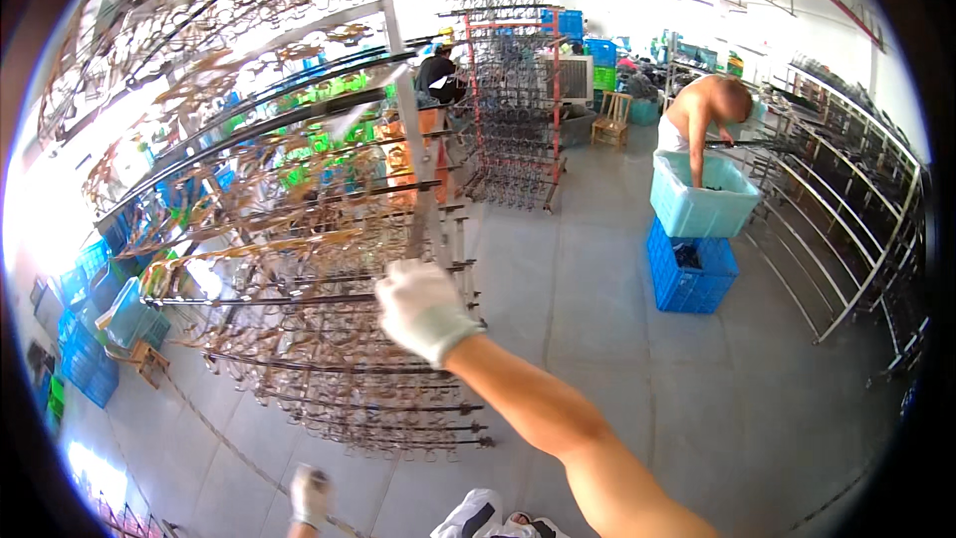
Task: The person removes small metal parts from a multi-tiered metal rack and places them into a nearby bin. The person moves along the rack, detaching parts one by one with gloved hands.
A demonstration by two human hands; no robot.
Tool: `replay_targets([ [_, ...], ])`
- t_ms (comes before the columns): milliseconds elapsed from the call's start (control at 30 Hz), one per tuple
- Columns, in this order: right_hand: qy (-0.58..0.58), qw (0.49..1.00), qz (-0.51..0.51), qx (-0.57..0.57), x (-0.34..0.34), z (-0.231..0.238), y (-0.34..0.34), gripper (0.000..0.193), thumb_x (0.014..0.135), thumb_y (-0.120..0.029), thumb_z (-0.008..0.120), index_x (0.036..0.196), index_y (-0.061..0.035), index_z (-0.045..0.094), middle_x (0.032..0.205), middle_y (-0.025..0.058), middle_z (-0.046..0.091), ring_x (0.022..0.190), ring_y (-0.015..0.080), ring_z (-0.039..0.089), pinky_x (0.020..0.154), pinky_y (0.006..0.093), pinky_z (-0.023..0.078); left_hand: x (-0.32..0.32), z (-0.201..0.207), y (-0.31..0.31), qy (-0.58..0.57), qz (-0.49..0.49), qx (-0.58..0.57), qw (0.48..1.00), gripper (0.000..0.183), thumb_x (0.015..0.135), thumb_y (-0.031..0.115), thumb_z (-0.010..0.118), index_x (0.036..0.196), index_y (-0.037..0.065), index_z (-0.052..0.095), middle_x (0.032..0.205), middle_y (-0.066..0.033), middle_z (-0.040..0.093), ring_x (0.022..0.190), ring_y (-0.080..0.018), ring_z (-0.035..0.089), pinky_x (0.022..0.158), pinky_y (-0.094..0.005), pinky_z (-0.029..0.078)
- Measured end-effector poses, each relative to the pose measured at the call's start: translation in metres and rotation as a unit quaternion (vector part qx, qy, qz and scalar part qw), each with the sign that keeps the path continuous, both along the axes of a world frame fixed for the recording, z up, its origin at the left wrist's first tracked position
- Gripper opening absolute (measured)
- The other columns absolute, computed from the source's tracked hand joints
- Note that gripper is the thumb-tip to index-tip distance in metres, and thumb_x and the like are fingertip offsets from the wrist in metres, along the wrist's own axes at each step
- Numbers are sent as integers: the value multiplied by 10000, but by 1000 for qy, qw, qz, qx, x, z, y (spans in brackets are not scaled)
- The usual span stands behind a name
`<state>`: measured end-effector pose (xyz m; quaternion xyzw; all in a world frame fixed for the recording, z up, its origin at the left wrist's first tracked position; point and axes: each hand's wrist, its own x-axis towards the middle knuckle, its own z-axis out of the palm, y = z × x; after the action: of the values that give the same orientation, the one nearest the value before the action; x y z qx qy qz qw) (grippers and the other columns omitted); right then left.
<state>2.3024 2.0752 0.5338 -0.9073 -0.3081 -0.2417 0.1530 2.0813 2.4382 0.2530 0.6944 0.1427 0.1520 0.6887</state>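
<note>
My right hand [423, 311], in a white glove, is closed round the metal upright [416, 139] at the near end of a tall rack. Rows of brown and clear pieces that look like eyeglass frames [329, 239] hang from the rack's dark rods [299, 301]. Low in the picture, left of my feet, is my left hand [311, 495], also in a white glove with a dark patch near the fingers. It hangs apart from the rack; its fingers are too small and blurred to read.
A red-posted rack [558, 90] stands farther back. On the right, a person [702, 115] reaches into a pale green tub [702, 201] on a blue crate [692, 274]. Beside them stands a curved metal rack [846, 209]. Blue crates [88, 359] and a wooden stool [147, 364] stand at the left.
</note>
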Motion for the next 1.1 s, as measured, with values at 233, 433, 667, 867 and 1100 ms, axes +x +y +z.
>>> replay_targets([
  [233,36,966,177,-184,77,32,113,280,898,-309,590,915,-65,726,946,72,626,861,167,608,643,318,515,167,105,-281,-43,-199,243,949,219,817,60,678,1028,10,650,878,-155,655,824,-286,653,762,-369,523],
  [433,62,923,320,-206,133,3,190,246,869,-285,619,989,-119,755,1030,59,680,942,224,633,671,329,521,455,114,-314,-76,-122,414,899,365,811,238,702,1125,85,594,1157,-159,587,1069,-360,560,907,-456,472],
  [667,69,770,597,213,331,37,83,591,805,-298,677,1280,-3,484,1095,168,581,940,297,618,769,390,521,811,100,-252,-60,143,438,886,381,790,291,702,1074,56,608,1138,-203,589,1098,-390,536,923,-469,460],
  [867,205,867,427,158,648,-73,11,212,845,-202,673,1027,-92,666,871,78,675,776,291,659,678,373,544,1044,102,-85,246,304,410,824,753,811,572,560,1315,13,529,1223,-264,613,1131,-378,609,1004,-470,443],
  [1100,446,853,259,85,898,-188,-7,246,916,-281,553,1055,-98,641,1014,119,683,948,322,646,839,395,508,1129,83,6,339,285,327,835,726,860,511,524,1367,-4,459,1144,-309,634,1095,-439,613,943,-496,471],
])
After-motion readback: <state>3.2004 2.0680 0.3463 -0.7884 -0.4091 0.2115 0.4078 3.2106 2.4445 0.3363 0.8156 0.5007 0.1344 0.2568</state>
